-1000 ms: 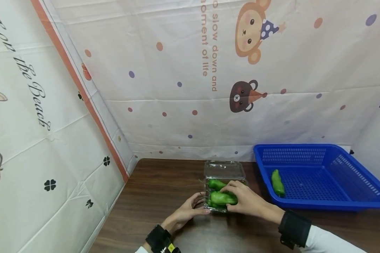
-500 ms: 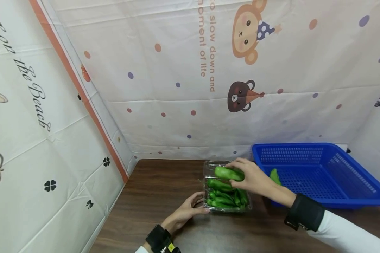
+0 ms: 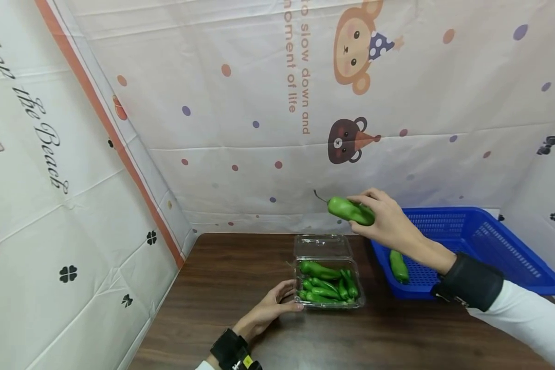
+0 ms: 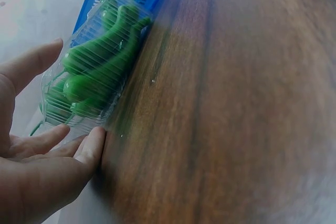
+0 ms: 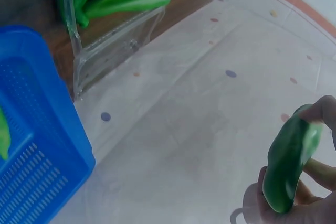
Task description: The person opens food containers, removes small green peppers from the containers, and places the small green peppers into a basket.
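Observation:
My right hand holds a green pepper in the air, above and behind the clear plastic box; the same green pepper shows between my fingers in the right wrist view. The clear plastic box, lid open, holds several green peppers on the brown table. My left hand rests against the box's left side with straight fingers touching its wall. The blue basket to the right holds one green pepper.
Printed cloth walls close in the table at the back and left. The blue basket stands close to the right of the clear box. Bare wood lies in front of the box.
My right hand lifted a pepper out of the clear box and carried it up and to the right, toward the blue basket. The left hand stayed against the box.

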{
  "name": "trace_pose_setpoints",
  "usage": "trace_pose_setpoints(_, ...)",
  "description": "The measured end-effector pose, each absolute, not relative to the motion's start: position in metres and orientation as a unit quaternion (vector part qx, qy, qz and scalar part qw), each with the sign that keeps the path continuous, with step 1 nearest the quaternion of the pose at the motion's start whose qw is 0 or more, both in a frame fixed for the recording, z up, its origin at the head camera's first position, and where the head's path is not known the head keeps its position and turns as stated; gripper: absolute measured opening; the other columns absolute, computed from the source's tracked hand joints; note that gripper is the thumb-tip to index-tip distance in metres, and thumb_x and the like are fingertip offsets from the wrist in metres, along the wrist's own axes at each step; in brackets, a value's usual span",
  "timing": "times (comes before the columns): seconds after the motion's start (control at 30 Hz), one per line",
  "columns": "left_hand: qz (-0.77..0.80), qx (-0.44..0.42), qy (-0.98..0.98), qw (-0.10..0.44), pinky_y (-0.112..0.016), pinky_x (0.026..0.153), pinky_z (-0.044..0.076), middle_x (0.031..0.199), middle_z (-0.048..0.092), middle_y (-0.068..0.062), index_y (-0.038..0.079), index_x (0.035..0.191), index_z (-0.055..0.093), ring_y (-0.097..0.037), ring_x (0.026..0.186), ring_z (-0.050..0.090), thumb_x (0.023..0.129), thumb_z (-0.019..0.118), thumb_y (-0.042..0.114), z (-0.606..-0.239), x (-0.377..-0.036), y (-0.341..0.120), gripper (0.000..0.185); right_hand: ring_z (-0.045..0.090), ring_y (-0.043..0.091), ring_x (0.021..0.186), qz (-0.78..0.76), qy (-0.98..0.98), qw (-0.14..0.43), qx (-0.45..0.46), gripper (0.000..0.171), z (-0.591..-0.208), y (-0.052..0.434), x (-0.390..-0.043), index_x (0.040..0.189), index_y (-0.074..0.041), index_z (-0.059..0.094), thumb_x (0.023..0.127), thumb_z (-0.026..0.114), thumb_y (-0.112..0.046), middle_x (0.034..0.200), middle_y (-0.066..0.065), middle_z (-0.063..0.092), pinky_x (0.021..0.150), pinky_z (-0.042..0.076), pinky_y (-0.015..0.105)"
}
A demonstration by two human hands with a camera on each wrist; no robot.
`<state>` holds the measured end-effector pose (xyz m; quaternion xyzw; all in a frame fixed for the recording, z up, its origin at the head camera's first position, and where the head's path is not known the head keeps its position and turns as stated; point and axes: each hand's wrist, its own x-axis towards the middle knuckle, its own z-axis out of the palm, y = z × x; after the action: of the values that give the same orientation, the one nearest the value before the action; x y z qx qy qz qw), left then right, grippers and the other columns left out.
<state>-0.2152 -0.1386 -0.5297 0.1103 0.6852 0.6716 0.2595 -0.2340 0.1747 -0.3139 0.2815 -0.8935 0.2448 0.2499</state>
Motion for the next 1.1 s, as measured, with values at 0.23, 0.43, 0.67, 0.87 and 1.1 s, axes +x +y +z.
trace_pose_setpoints(0.23,0.671,0.108,0.685,0.263,-0.055,0.121,0.040,0.164,0.030,-0.023,0.010,0.159,0.033,-0.045,0.152,0.030,0.095,0.075,0.025,-0.532,-0.216,-0.140,0.078,0.058,0.024,0.085,0.251,-0.892,0.257,0.275,0.045,-0.307,0.178,-0.235,0.124,0.001,0.070,0.082,0.082,-0.006,0.108,0.016,0.062,0.062,0.047,0.027)
trace_pose_setpoints(0.43,0.669,0.109,0.685,0.265,-0.054,0.121,0.041,0.166,0.026,-0.023,0.009,0.160,0.031,-0.045,0.153,0.026,0.097,0.073,0.024,-0.528,-0.213,-0.144,0.077,0.063,0.026,0.087,0.255,-0.890,0.271,0.266,0.045,-0.299,0.182,-0.234,0.122,0.000,0.071,0.080,0.085,-0.006,0.105,0.015,0.064,0.060,0.050,0.024)
trace_pose_setpoints(0.67,0.669,0.114,0.685,0.264,-0.051,0.122,0.041,0.166,0.027,-0.022,0.009,0.159,0.031,-0.045,0.153,0.026,0.096,0.074,0.025,-0.529,-0.215,-0.143,0.078,0.063,0.029,0.091,0.251,-0.902,0.265,0.229,0.047,-0.291,0.204,-0.239,0.125,0.001,0.069,0.082,0.085,-0.010,0.105,0.017,0.063,0.064,0.051,0.024)
trace_pose_setpoints(0.87,0.670,0.115,0.684,0.265,-0.053,0.122,0.041,0.166,0.026,-0.022,0.010,0.159,0.032,-0.045,0.153,0.026,0.095,0.075,0.026,-0.531,-0.217,-0.141,0.078,0.064,0.035,0.093,0.255,-0.911,0.258,0.195,0.047,-0.290,0.234,-0.245,0.125,0.004,0.067,0.085,0.083,-0.014,0.109,0.023,0.064,0.062,0.049,0.018)
trace_pose_setpoints(1.1,0.666,0.114,0.687,0.268,-0.055,0.122,0.040,0.166,0.027,-0.023,0.010,0.159,0.033,-0.045,0.153,0.027,0.096,0.074,0.025,-0.531,-0.218,-0.139,0.077,0.065,0.042,0.095,0.245,-0.920,0.263,0.158,0.048,-0.296,0.266,-0.248,0.125,0.007,0.066,0.086,0.082,-0.015,0.111,0.028,0.064,0.066,0.049,0.024)
